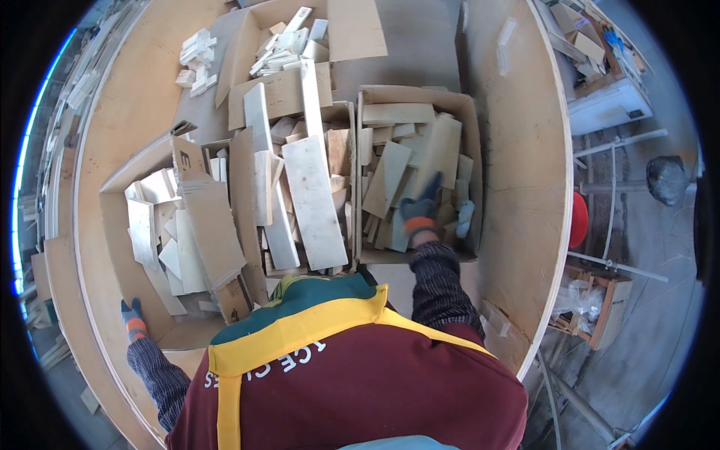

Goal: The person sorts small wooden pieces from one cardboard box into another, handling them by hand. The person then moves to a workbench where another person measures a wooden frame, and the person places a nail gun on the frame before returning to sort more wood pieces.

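My left hand (133,321), in a grey-blue glove with an orange band, lies against the near left corner of the left cardboard box (120,262); its visible fingers are apart. Pale wood offcuts (191,251) fill much of that box. Over the right cardboard box (367,96) reaches my right hand (421,210), gloved alike and slightly blurred. Its fingers stretch out above the wooden boards (441,142), with no piece visibly gripped; whether it touches them I cannot tell. A bluish-white bundle (465,217) sits by the box's right wall.
Between these boxes, a middle cardboard box (346,120) holds long planks (313,199) sticking out. Behind it stands another box (259,19) of wood pieces, with a loose offcut pile (199,56) beside it. A tall plywood wall (517,165) rises on the right.
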`<state>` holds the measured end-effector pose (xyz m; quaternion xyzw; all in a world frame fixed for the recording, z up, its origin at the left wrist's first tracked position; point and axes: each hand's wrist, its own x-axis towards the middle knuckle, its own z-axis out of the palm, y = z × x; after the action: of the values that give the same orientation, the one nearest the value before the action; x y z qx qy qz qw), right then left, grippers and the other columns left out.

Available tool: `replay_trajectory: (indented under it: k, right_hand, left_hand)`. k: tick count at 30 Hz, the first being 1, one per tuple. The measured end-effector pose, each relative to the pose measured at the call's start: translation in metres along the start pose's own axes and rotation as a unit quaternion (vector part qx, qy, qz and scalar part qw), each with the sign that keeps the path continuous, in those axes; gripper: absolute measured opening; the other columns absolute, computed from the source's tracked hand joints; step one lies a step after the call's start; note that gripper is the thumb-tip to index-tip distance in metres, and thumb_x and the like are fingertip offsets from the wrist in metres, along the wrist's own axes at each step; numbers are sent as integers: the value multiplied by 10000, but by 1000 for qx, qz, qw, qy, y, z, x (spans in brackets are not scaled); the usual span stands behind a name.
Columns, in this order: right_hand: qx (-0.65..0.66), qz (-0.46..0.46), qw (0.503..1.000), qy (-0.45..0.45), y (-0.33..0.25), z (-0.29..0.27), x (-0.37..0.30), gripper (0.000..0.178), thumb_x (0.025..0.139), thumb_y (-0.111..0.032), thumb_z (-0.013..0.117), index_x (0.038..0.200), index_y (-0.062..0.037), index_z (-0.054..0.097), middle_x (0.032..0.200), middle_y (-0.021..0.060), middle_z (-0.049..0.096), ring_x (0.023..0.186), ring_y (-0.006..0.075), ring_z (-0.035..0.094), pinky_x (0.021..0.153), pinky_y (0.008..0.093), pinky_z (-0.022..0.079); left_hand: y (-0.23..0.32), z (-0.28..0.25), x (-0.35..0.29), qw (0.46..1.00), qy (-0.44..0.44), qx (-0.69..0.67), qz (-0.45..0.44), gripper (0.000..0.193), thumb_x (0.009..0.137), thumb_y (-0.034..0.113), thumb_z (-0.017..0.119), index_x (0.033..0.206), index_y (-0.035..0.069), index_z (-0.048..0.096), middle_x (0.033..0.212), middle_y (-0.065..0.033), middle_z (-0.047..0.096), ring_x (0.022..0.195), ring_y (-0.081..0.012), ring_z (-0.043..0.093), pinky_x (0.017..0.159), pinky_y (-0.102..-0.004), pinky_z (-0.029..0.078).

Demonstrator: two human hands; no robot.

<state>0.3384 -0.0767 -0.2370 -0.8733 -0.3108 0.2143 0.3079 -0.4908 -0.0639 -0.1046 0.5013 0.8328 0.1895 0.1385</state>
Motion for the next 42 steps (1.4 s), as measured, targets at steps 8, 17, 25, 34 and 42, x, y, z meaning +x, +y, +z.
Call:
replay_trajectory:
  k: [8,17,25,34,42]
  right_hand:
    - [143,-220,965,-12,-2,27,-7,460,795,-249,712,1197,-50,608,1184,195,611,1036,373,602,929,422,480]
    - [-427,-47,901,59,17,-20,141,480,874,-271,550,1312,-78,511,1067,161,650,1000,324,614,853,512,453]
    - [-289,83,946,-123,31,-24,163,927,845,-472,582,1528,-61,109,1422,204,457,1246,332,515,1015,459,412]
    - [-215,-75,954,-197,-24,9,50,764,827,-377,549,1508,-204,249,1221,203,610,1078,384,592,959,484,428]
    - [-85,-9,988,-126,-11,-11,72,550,906,-380,531,1406,-172,435,1315,166,564,1178,368,556,983,472,439]
  left_hand:
    - [12,-4,4,998,-7,56,-3,437,881,186,642,1240,-41,544,1128,-188,652,989,-297,627,857,-368,497]
    - [19,-3,5,998,15,57,-11,457,864,195,669,1231,-50,552,1118,-182,657,971,-301,626,864,-376,490]
    - [15,2,0,1000,4,-6,19,421,868,172,669,1216,-38,559,1104,-164,661,962,-279,624,838,-370,496]
    - [8,2,2,1000,7,-4,22,411,890,175,644,1238,-22,551,1087,-148,657,926,-258,619,822,-355,502]
    - [-6,2,5,1000,20,11,-14,473,878,203,666,1268,-26,532,1106,-163,653,944,-271,620,833,-365,501]
